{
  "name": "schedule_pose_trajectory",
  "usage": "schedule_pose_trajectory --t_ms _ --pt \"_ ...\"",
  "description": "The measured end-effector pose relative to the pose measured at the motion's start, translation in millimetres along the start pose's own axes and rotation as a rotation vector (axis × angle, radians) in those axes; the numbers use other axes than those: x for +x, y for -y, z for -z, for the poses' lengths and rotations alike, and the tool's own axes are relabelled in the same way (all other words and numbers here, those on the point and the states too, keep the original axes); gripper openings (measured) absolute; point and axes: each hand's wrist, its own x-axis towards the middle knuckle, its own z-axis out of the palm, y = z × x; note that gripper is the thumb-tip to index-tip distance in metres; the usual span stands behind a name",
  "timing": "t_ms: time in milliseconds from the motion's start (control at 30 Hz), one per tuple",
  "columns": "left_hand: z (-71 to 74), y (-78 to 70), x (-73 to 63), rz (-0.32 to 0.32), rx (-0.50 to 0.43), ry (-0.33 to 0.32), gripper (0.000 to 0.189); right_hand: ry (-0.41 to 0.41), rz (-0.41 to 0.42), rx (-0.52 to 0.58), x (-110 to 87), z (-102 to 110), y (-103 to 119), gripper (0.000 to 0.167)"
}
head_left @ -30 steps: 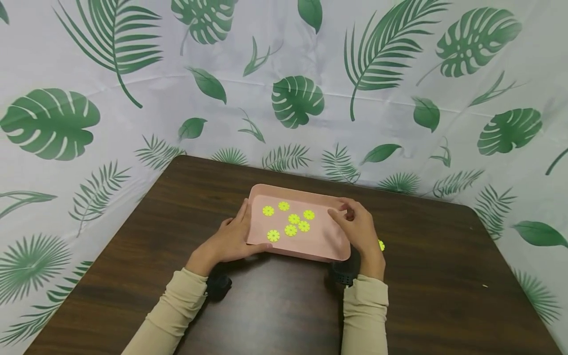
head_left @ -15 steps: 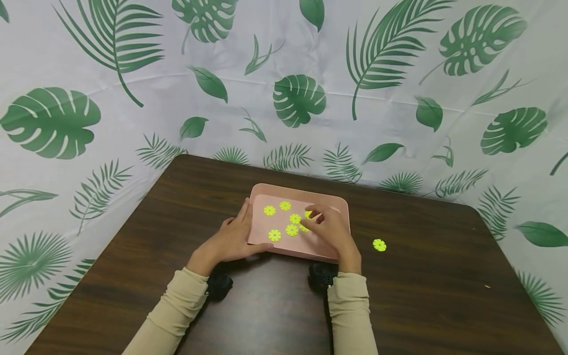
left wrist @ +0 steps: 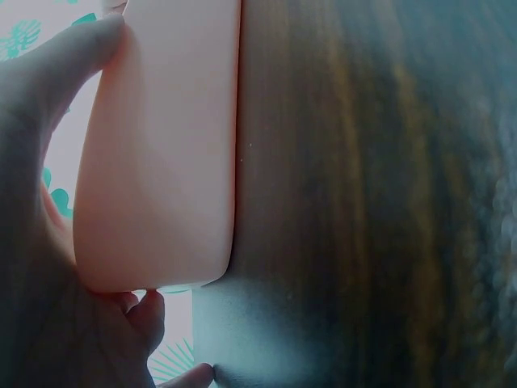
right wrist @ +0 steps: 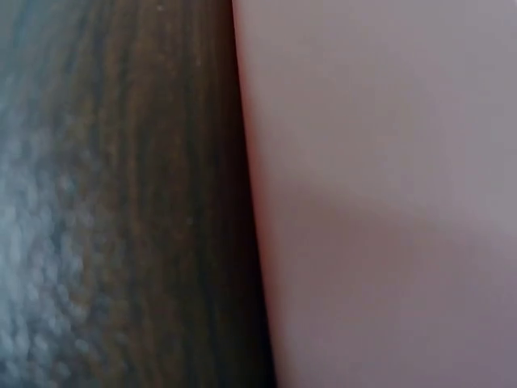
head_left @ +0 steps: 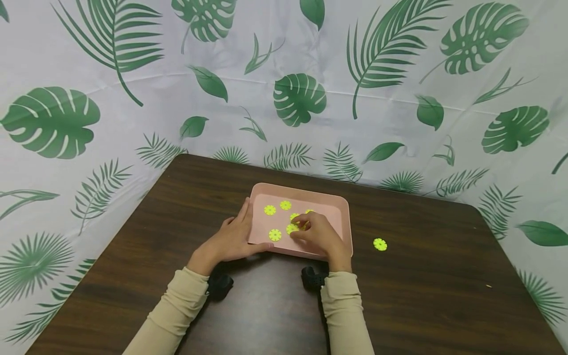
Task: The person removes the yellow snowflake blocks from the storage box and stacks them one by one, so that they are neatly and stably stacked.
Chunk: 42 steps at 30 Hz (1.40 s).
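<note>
In the head view, a pink tray (head_left: 336, 201) lies on the table with several yellow-green notched discs (head_left: 275, 235) flat inside it. My left hand (head_left: 231, 238) rests against its left end and front corner, fingers straight along the side and thumb along the front rim. The left wrist view shows the tray's wall (left wrist: 161, 153) beside that thumb. Over the tray's middle, my right hand (head_left: 320, 234) has its thumb and index fingertips apart, right at a disc (head_left: 292, 229). It partly covers a few discs. The right wrist view shows only the tray wall (right wrist: 388, 162) and wood.
One more yellow-green disc (head_left: 379, 244) lies on the dark wooden table (head_left: 426, 286), right of the tray. A tiny pale scrap (head_left: 488, 286) is farther right. A leaf-patterned white cloth (head_left: 248, 93) hangs behind the table.
My right hand has moved left from the tray's right end to the discs in the middle. The disc on the table has come into full view. My left hand has stayed put.
</note>
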Motion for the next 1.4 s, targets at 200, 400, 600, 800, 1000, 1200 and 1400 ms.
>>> schedule_pose_trajectory --t_ms 200,400,600,800,1000,1200,1400 --pt "1.4 -2.1 -0.2 0.000 0.003 0.005 0.123 0.013 -0.006 -0.017 -0.8 1.9 -0.1 0.030" --pt "3.6 -4.6 -1.1 -0.002 0.002 0.012 0.122 0.009 -0.008 -0.040 0.6 3.2 2.1 0.026" --pt "4.3 -4.0 -1.0 0.000 -0.005 0.011 0.123 0.007 -0.022 -0.011 0.9 2.3 3.7 0.027" --pt "4.3 -4.0 -0.8 0.012 -0.009 0.019 0.124 0.007 -0.014 -0.016 -0.4 1.4 2.8 0.029" --pt "4.4 -4.5 -1.5 0.012 -0.007 0.014 0.124 0.010 -0.006 -0.012 -1.9 0.7 2.9 0.032" --pt "4.0 -4.2 -1.3 0.012 -0.002 0.015 0.124 0.014 0.004 -0.011 -2.6 0.8 3.2 0.032" --pt "4.3 -4.0 -2.4 0.012 -0.006 0.015 0.124 0.023 0.012 -0.001 -3.7 0.7 3.9 0.031"
